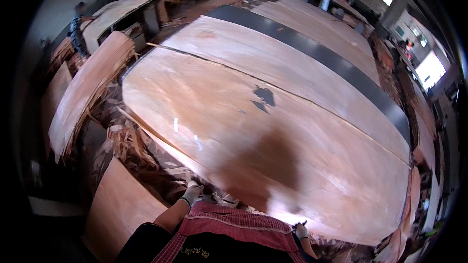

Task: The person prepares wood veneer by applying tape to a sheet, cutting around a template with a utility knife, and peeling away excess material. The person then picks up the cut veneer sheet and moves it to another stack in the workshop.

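Note:
In front of me lies a large pale wood veneer sheet (pixel 195 92) on a broad worktop, with a dark ragged hole (pixel 264 96) near its middle. A long thin gap (pixel 273 85) parts it from another veneer sheet (pixel 292 68) beyond. My left hand (pixel 192 193), in a light glove, is low beside the sheet's near left edge; its fingers are too small to read. At the near edge, further right, my gloved right hand (pixel 301 231) is closed around a small dark thing that I cannot make out. A strip of veneer (pixel 158 136) sticks out along the left edge.
Curved veneer stacks (pixel 92 92) stand at the left, and a veneer panel (pixel 124 204) leans near my left arm. Broken veneer scraps (pixel 129 141) litter the floor. A dark strip (pixel 312 48) borders the far side. A co-worker (pixel 77 29) stands by a table (pixel 117 14) at the back left.

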`<act>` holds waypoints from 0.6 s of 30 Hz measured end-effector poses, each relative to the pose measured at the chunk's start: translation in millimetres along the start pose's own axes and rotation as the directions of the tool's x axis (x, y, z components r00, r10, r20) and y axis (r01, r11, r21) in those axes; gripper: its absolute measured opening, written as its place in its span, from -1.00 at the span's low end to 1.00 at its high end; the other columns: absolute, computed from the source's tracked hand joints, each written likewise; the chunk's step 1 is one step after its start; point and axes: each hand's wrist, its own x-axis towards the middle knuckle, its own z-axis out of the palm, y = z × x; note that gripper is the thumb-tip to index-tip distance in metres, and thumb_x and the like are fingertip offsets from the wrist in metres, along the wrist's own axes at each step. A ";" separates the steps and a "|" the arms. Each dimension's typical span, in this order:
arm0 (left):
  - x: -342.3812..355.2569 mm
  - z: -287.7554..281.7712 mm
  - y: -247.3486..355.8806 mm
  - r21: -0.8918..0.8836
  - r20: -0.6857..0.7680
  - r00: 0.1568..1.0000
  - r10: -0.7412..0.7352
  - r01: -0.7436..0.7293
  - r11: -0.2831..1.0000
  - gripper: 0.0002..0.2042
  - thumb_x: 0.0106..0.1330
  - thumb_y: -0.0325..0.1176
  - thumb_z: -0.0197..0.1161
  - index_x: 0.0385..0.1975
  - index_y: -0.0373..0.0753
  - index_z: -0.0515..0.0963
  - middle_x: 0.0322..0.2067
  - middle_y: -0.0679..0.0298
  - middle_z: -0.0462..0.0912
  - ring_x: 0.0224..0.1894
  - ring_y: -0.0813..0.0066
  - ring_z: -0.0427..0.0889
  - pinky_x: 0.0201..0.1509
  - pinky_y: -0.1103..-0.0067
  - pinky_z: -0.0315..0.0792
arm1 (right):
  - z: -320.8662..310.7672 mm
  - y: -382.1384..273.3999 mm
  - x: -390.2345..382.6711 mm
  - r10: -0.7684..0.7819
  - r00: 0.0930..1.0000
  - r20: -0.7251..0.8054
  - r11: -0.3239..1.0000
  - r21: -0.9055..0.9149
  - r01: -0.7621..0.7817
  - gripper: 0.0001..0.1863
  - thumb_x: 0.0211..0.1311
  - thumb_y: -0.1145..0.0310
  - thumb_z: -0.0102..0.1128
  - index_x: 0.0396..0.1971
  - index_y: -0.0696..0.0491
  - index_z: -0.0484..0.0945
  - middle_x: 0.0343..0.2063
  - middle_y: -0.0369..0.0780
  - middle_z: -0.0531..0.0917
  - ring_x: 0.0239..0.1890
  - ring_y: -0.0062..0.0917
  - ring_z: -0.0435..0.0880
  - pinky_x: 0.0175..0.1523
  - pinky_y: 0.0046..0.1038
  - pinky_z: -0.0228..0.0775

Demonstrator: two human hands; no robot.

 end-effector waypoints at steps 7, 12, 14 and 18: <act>14.0 -189.7 -33.7 -0.273 -0.015 0.984 0.176 -0.173 0.946 -0.83 0.37 -0.28 0.17 -0.30 -0.26 0.56 -0.55 0.32 0.56 -0.55 0.52 0.50 -0.50 0.54 0.39 | 386.6 -118.2 -114.2 -0.280 0.754 0.595 0.817 -0.265 0.512 -0.63 0.39 0.09 0.04 -0.28 0.13 0.56 -0.45 -0.25 0.63 -0.68 -0.61 0.45 -0.59 -0.54 0.28; -14.4 -329.4 -38.1 -0.534 -0.114 0.993 0.026 -0.083 0.842 -0.86 0.34 -0.32 0.14 -0.22 -0.24 0.45 -0.56 0.23 0.50 -0.63 0.37 0.45 -0.62 0.47 0.34 | 583.9 -175.8 -154.7 -0.341 0.647 0.682 0.764 -0.199 0.613 -0.71 0.36 0.12 0.11 -0.28 0.05 0.61 -0.49 -0.32 0.61 -0.69 -0.67 0.43 -0.60 -0.57 0.26; -27.8 -383.8 -45.6 -0.447 -0.417 0.907 -0.063 -0.143 0.883 -0.86 0.34 -0.34 0.12 -0.21 -0.24 0.43 -0.54 0.17 0.50 -0.62 0.30 0.48 -0.63 0.44 0.39 | 652.1 -204.7 -173.0 -0.266 0.694 0.669 0.821 -0.220 0.526 -0.69 0.32 0.02 0.14 -0.34 -0.03 0.60 -0.67 -0.41 0.48 -0.72 -0.71 0.38 -0.62 -0.60 0.21; -36.2 -455.6 -41.9 -0.596 -0.496 0.847 -0.190 -0.173 0.784 -0.85 0.34 -0.32 0.11 -0.22 -0.24 0.44 -0.52 0.13 0.52 -0.58 0.26 0.53 -0.61 0.40 0.47 | 792.3 -255.0 -162.2 -0.336 0.746 0.575 0.902 -0.032 0.431 -0.73 0.35 0.03 0.09 -0.36 -0.09 0.55 -0.65 -0.41 0.46 -0.74 -0.71 0.27 -0.70 -0.58 0.10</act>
